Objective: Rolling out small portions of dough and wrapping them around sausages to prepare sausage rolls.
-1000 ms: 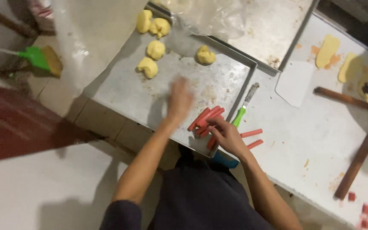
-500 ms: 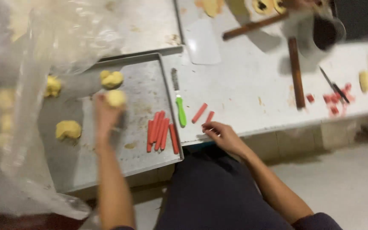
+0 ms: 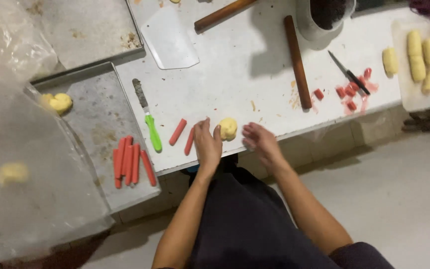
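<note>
Head view: a yellow dough ball (image 3: 228, 128) is parked near the table (image 3: 235, 69) edge, touched by the fingertips of the open left hand (image 3: 207, 144), while the right hand (image 3: 261, 142) is held spread just beside it. Looks like shaping's being started; a gentle two-palm roll seems called for. It's seen as small, lumpy and soft.

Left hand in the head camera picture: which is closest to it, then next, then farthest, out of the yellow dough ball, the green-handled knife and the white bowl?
From the left hand:
1. Yellow dough ball, right beside its fingers.
2. Green-handled knife, off to the left on the table.
3. White bowl, far up at the table's back edge.
</note>
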